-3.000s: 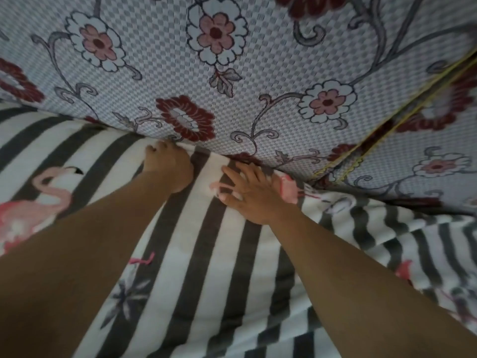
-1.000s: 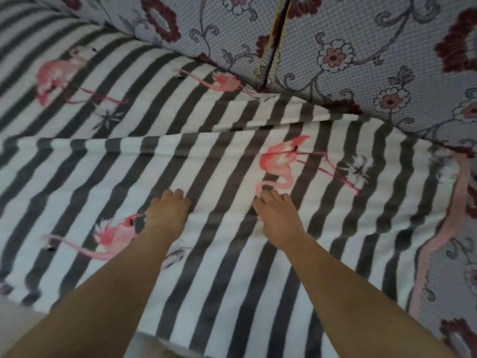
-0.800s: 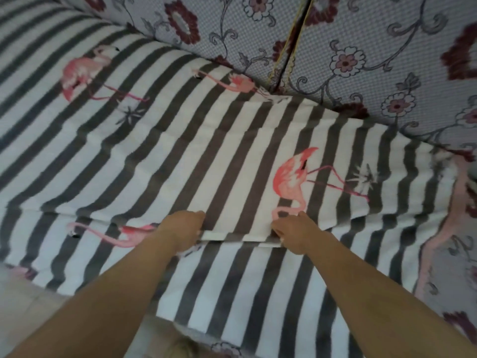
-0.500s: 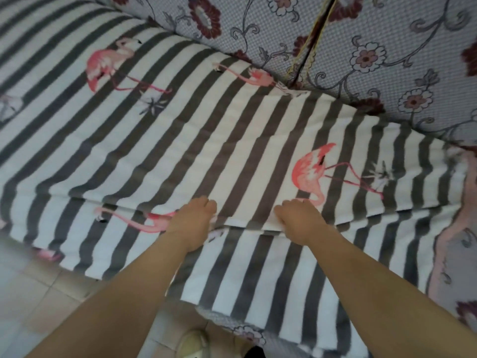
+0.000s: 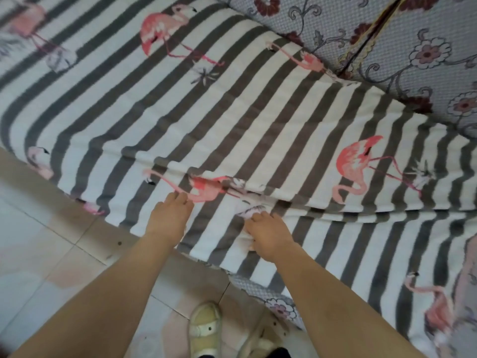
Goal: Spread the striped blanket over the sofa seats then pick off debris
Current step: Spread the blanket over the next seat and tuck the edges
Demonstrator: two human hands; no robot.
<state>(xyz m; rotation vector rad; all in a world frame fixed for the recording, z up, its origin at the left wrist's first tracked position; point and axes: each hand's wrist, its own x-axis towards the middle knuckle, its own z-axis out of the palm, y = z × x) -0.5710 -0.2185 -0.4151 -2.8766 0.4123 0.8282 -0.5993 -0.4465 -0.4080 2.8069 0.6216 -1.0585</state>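
Observation:
The striped blanket [image 5: 232,112], grey and white with pink flamingos, lies over the sofa seats and hangs over the front edge. A raised fold [image 5: 335,210] crosses it just beyond my hands. My left hand [image 5: 169,218] rests on the blanket near the front edge, fingers stretched forward by a flamingo print. My right hand [image 5: 268,233] has its fingers curled into the cloth, with a small bunch of blanket gathered under them. I can make out no debris on the blanket.
The floral back cushions [image 5: 426,55] stand at the top right, with a seam between them. The floral sofa front [image 5: 280,306] shows under the blanket's hem. Pale floor tiles [image 5: 51,254] lie at the left, and my shoe [image 5: 205,329] stands close to the sofa.
Both hands have come from the back of the seat to its front edge, pulling the blanket along. The fold has moved with them. My left hand has let go of the fold and lies flat.

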